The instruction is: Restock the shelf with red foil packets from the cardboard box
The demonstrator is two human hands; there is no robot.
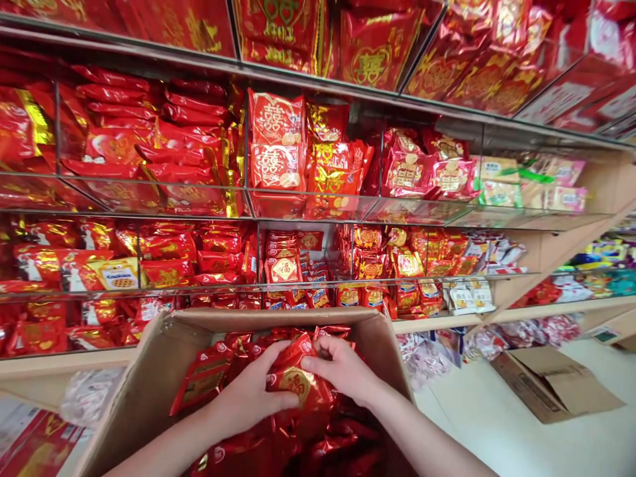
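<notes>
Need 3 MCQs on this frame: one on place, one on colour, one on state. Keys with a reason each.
1. Where do both hands work?
A. Inside the open cardboard box
B. On the top shelf
C. On the floor

2. What colour is the packet the hands grip?
A. Green
B. Red with a gold emblem
C. White

3. How do the left hand and right hand stand?
A. Both open and empty
B. Only one touches a packet
C. Both closed on the same packet

Answers:
1 A, the hands sit between the box walls, below the shelves.
2 B, red foil with a round gold mark shows between the fingers.
3 C, fingers of both hands wrap the one packet.
</notes>
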